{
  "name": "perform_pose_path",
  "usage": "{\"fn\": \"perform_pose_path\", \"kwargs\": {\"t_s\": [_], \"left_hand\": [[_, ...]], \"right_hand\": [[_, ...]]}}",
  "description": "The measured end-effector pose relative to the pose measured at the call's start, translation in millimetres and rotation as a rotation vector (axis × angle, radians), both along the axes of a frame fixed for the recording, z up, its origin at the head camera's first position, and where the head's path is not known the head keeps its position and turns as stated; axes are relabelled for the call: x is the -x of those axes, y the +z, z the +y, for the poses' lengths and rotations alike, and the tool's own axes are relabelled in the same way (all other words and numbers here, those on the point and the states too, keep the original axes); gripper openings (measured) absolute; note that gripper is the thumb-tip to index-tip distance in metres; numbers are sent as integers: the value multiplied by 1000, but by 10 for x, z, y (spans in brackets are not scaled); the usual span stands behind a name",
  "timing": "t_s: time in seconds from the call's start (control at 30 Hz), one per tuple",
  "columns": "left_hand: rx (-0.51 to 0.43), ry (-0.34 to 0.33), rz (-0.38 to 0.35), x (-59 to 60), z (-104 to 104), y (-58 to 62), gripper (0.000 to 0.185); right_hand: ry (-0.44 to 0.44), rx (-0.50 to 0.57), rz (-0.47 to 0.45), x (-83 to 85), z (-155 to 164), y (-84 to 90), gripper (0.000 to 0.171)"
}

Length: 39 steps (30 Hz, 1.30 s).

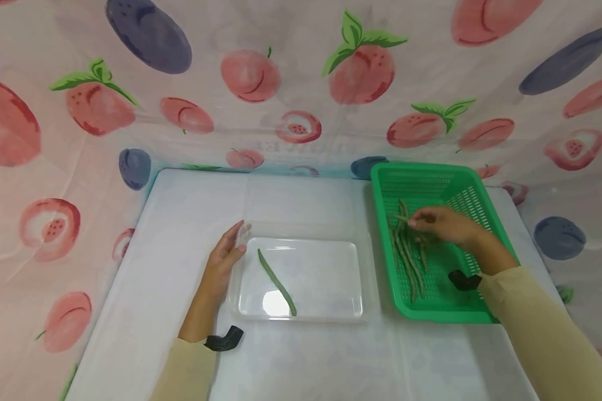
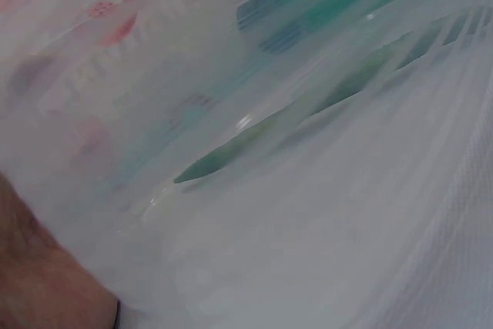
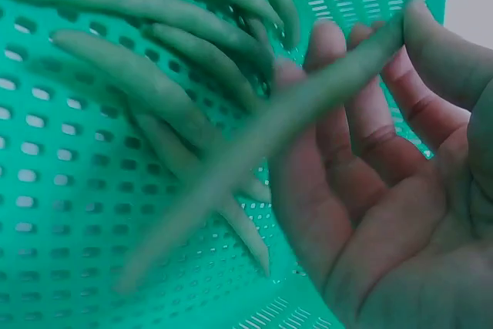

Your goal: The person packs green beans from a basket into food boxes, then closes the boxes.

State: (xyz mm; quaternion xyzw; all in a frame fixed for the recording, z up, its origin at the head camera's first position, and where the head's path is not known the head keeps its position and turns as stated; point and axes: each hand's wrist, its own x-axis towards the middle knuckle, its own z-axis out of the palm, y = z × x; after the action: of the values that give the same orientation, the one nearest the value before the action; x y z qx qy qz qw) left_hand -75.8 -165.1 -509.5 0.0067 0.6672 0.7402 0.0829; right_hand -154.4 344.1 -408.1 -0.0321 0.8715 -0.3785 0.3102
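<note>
Over the green basket point(image 1: 474, 192) on the desk point(image 1: 180, 223), the right hand point(image 1: 443, 224) pinches one green bean point(image 3: 254, 140) above the other beans point(image 1: 406, 259), while the left hand point(image 1: 223, 259) rests open-fingered against the clear tray point(image 1: 331, 309) holding a single bean point(image 1: 277, 282).

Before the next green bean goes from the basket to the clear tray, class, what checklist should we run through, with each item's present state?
1. Right hand has a green bean pinched between thumb and fingers: ok.
2. That bean is lifted free of the other beans in the green basket: cannot tell.
3. Left hand steadies the clear tray, resting against its left rim: ok.
4. The tray has room: only one bean in the tray lies there: ok.
5. The path between basket and tray is free of anything in the way: ok.
</note>
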Motion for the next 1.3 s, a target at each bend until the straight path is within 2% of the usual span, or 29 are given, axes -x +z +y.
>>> {"fn": "perform_pose_path", "kwargs": {"t_s": [0.13,0.4,0.67,1.1,1.3], "left_hand": [[6,1,1,-3,12,1,57],[6,-4,-3,-13,29,-2,57],[23,5,-7,-19,38,-11,57],[13,-2,1,-14,19,-14,58],[13,5,-8,7,8,4,57]], "right_hand": [[-36,104,-91,-51,-19,4,47],[-102,154,-116,-137,-43,124,47],[-143,238,-105,-158,-132,253,63],[-173,389,-63,-227,-380,400,44],[-195,419,-58,-229,-486,414,39]]}}
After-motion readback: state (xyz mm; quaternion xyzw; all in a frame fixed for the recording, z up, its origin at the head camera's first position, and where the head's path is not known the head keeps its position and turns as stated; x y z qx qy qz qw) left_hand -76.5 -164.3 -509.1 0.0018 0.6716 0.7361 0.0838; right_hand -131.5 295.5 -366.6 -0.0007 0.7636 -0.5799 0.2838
